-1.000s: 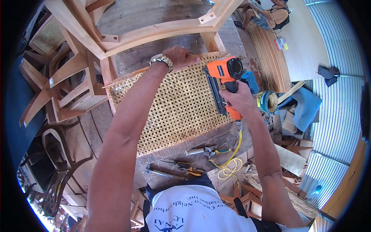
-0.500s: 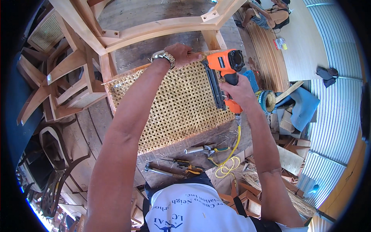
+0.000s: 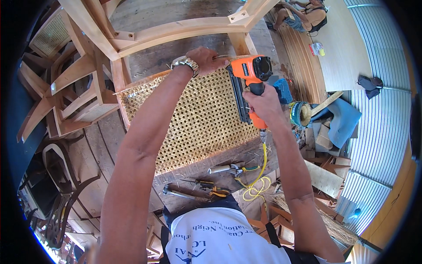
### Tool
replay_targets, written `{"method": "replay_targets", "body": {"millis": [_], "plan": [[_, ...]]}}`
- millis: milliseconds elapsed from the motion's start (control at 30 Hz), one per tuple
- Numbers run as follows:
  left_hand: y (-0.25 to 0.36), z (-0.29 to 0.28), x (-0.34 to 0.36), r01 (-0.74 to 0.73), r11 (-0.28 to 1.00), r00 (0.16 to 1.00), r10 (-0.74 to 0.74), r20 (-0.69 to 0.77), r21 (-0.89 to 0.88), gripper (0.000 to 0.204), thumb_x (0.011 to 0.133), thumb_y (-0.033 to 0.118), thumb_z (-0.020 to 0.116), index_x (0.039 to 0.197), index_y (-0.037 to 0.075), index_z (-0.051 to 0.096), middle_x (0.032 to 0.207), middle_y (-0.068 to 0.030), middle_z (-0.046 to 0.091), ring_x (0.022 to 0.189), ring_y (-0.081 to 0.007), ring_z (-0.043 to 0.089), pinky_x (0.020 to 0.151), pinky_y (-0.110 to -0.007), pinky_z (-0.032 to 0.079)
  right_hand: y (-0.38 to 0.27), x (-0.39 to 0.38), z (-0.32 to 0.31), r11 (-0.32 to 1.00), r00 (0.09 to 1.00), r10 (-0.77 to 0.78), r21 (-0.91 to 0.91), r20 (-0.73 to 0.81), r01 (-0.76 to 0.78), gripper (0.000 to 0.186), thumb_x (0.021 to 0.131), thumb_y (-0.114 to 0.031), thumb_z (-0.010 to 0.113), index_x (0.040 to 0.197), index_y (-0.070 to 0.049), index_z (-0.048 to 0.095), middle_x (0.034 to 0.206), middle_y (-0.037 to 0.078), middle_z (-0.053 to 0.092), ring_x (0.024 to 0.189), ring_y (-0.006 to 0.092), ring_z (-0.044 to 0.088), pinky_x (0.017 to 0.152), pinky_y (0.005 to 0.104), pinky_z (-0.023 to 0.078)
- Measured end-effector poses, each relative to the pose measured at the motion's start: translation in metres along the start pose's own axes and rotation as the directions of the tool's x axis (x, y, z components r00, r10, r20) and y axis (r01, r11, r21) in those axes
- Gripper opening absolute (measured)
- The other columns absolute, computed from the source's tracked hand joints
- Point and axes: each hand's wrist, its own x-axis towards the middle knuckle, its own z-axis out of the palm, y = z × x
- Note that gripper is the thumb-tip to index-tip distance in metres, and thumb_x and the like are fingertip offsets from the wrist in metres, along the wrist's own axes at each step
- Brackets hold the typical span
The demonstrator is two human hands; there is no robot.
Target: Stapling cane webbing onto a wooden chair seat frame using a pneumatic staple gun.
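Observation:
My right hand (image 3: 264, 103) is wrapped around the black grip of an orange and black nail gun (image 3: 246, 69). Its nose end meets the far edge of a panel of woven cane webbing (image 3: 206, 110), which lies over a pale wooden chair frame (image 3: 180, 34). Just left of that nose, my left hand (image 3: 205, 60), with a metal watch at the wrist, presses its fingers along the same edge. A thin pale cane strip (image 3: 222, 56) shows at those fingertips. From the gun's base a yellow air hose (image 3: 265, 160) runs down toward me.
Near me on the wooden bench lie a hammer (image 3: 187, 194), orange-handled pliers (image 3: 218, 191) and pliers with yellow-green grips (image 3: 248, 169). Unfinished chair frames (image 3: 77, 81) are stacked at left. A roll of woven band (image 3: 303, 113) stands at right. Another person (image 3: 303, 16) sits far right.
My right hand and the nail gun have shifted slightly left, closer to my left hand. The left hand stays at the panel's far edge.

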Motion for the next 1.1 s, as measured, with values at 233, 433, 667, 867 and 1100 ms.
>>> {"method": "replay_targets", "body": {"millis": [233,433,667,867,1100], "plan": [[-0.003,-0.003,-0.001,-0.028,0.999,0.999,0.028,-0.025,0.02,0.072,0.087,0.077,0.047,0.1,0.011,0.075,0.092,-0.0141,0.074,0.097,-0.0322,0.07,0.084,-0.045,0.054,-0.003,-0.003,0.009,1.0,0.999,0.011,-0.016,-0.039,-0.012,0.017,0.085,-0.014,0.068,0.089,0.0,0.061,0.067,0.004,0.062,0.054,0.0131,0.062,0.05,0.0316,0.051],[-0.006,-0.001,0.002,-0.012,1.0,1.0,0.013,-0.013,0.029,0.068,0.087,0.075,0.05,0.102,0.014,0.075,0.086,-0.0126,0.073,0.09,-0.031,0.071,0.081,-0.044,0.053,-0.02,-0.013,0.001,0.995,0.997,0.08,0.054,-0.008,-0.079,0.016,0.085,-0.012,0.071,0.093,-0.004,0.06,0.064,0.0,0.057,0.052,0.0091,0.054,0.048,0.0279,0.046],[-0.007,0.004,0.004,-0.029,0.999,0.999,0.03,-0.039,0.013,0.068,0.087,0.076,0.05,0.104,0.015,0.075,0.085,-0.0128,0.073,0.089,-0.0314,0.071,0.081,-0.044,0.053,-0.009,-0.017,-0.003,0.991,0.994,0.105,0.088,-0.024,-0.103,0.016,0.085,-0.012,0.072,0.092,-0.004,0.061,0.063,0.0,0.057,0.052,0.0088,0.055,0.049,0.0273,0.046],[-0.005,0.003,0.0,-0.032,0.999,0.998,0.034,-0.062,0.029,0.07,0.087,0.076,0.05,0.103,0.012,0.075,0.084,-0.0138,0.072,0.089,-0.0319,0.07,0.081,-0.044,0.053,-0.012,-0.016,-0.003,0.991,0.995,0.096,0.089,-0.013,-0.095,0.017,0.084,-0.013,0.071,0.093,-0.003,0.06,0.063,0.001,0.058,0.052,0.0096,0.057,0.047,0.0268,0.045],[-0.001,0.0,0.001,-0.007,0.999,0.999,0.008,-0.038,0.034,0.068,0.085,0.075,0.049,0.096,0.014,0.077,0.095,-0.0146,0.074,0.097,-0.0324,0.07,0.086,-0.043,0.054,-0.002,-0.004,0.0,0.99,0.999,0.049,0.131,-0.019,-0.046,0.016,0.084,-0.012,0.07,0.093,-0.003,0.06,0.064,0.001,0.058,0.054,0.0099,0.056,0.05,0.0285,0.047]]}}
